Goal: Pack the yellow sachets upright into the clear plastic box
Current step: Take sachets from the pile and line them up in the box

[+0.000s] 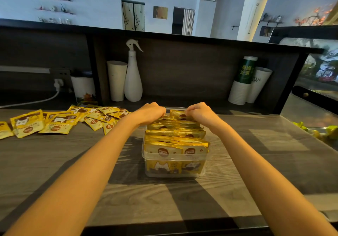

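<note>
A clear plastic box [146,159] stands in the middle of the wooden counter, filled with several rows of yellow sachets [175,140] standing upright. My left hand [150,112] and my right hand [201,112] are both at the far end of the box, fingers curled down onto the tops of the rearmost sachets. The fingertips are hidden behind the knuckles. A loose pile of yellow sachets [60,122] lies flat on the counter to the left of the box.
Against the back panel stand a white spray bottle [133,78], a tall white cup [117,80], stacked paper cups [245,82] and a printed cup [84,89]. A white cable [33,102] runs at the far left. Green-yellow items [314,131] lie at the right edge.
</note>
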A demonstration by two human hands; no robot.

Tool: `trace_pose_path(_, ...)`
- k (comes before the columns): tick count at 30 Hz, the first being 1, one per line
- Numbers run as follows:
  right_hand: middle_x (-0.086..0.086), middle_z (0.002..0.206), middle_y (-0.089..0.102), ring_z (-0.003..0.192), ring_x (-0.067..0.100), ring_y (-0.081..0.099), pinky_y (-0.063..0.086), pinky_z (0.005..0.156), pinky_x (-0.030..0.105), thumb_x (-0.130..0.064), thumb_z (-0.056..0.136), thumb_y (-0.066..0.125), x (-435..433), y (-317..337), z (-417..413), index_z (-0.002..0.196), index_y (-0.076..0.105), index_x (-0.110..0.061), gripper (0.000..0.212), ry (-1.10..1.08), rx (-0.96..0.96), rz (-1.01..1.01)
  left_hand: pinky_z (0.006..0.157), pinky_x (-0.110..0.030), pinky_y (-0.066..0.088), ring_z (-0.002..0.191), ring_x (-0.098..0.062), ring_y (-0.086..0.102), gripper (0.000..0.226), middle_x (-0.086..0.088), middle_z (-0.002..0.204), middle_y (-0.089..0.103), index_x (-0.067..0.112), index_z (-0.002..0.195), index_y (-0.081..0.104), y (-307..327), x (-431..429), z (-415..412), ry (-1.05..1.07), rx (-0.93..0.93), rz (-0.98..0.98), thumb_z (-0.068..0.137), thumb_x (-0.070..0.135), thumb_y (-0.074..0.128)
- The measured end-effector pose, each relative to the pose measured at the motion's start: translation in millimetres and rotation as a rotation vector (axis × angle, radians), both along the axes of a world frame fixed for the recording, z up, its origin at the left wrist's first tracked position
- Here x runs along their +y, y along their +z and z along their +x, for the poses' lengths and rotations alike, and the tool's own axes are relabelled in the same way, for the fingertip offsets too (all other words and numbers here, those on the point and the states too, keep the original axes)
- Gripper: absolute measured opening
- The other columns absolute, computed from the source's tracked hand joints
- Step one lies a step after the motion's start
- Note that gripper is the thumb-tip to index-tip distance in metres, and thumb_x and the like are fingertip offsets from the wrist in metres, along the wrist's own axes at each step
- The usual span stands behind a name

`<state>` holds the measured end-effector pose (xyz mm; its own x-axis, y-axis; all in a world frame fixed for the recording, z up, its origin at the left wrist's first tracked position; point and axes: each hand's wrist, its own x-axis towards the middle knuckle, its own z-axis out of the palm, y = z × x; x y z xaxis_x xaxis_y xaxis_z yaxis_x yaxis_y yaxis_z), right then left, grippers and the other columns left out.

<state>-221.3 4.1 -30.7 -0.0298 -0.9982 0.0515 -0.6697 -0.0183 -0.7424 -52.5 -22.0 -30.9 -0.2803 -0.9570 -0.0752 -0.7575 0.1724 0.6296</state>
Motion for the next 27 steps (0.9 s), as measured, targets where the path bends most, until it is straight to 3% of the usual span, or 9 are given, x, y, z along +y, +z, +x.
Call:
trace_pose_path(4,0.003,0.098,0.057,0.098,0.013,0.051,0.037,0.081,0.026,-0.017,0.096,0.047,3.7,1.2,-1.1,0.107,0.065,-0.008,0.023,0.052,0.002,0.037,0.054,-0.028,0.023,0.055,-0.013,0.030,0.037,-0.002,0.060,0.033,0.014,0.055,0.034,-3.5,4.4,0.5,0.022,0.037,-0.026,0.090,0.019,0.043)
trace_pose_path(7,0.001,0.100,0.058,0.100,0.012,0.052,0.036,0.083,0.027,-0.025,0.095,0.050,7.9,0.6,-4.6,0.110,0.064,-0.011,0.025,0.119,0.002,0.065,0.059,-0.028,0.032,0.067,-0.014,0.042,0.025,-0.008,0.075,0.047,0.008,0.068,0.050,-6.8,4.3,1.6,-0.016,0.037,-0.031,0.089,0.021,0.047)
trace_pose_path(10,-0.002,0.104,0.058,0.101,0.010,0.051,0.035,0.085,0.026,-0.024,0.094,0.052,10.0,0.4,-11.3,0.115,0.062,-0.012,0.026,0.167,-0.009,0.071,0.062,-0.027,0.033,0.072,-0.015,0.045,0.022,-0.009,0.080,0.049,0.008,0.076,0.053,-7.1,9.1,2.5,-0.052,0.080,0.003,0.092,0.022,0.046)
trace_pose_path(14,-0.005,0.097,0.061,0.095,0.007,0.054,0.040,0.074,0.019,-0.021,0.095,0.051,10.3,0.1,-16.2,0.111,0.065,-0.013,0.023,0.201,-0.021,0.039,0.067,-0.025,0.036,0.085,-0.018,0.050,0.028,-0.009,0.089,0.054,0.008,0.087,0.059,-8.6,10.5,4.8,-0.054,0.112,0.004,0.096,0.029,0.044)
trace_pose_path(18,-0.003,0.092,0.063,0.090,0.008,0.057,0.042,0.071,0.016,-0.019,0.095,0.050,9.9,-3.2,-12.9,0.107,0.067,-0.010,0.022,0.162,-0.026,-0.058,0.062,-0.025,0.032,0.062,-0.012,0.040,0.039,-0.002,0.065,0.042,0.014,0.062,0.046,-9.0,11.3,5.4,-0.019,0.149,-0.027,0.098,0.030,0.042)
trace_pose_path(23,0.004,0.098,0.063,0.097,0.013,0.057,0.044,0.084,0.026,-0.018,0.095,0.051,12.1,-4.4,-7.4,0.108,0.067,-0.006,0.024,0.120,0.003,-0.134,0.056,-0.024,0.029,0.055,-0.010,0.033,0.042,0.001,0.059,0.034,0.017,0.058,0.042,-4.4,12.7,3.7,-0.004,0.147,-0.048,0.098,0.027,0.041)
trace_pose_path(27,-0.002,0.088,0.061,0.096,0.012,0.054,0.041,0.078,0.022,-0.020,0.094,0.052,14.6,-9.5,-10.0,0.102,0.068,-0.007,0.022,0.092,-0.082,-0.056,0.058,-0.024,0.031,0.052,-0.009,0.033,0.046,0.001,0.055,0.034,0.017,0.054,0.038,-5.1,15.9,3.0,-0.002,0.106,-0.024,0.097,0.029,0.043)
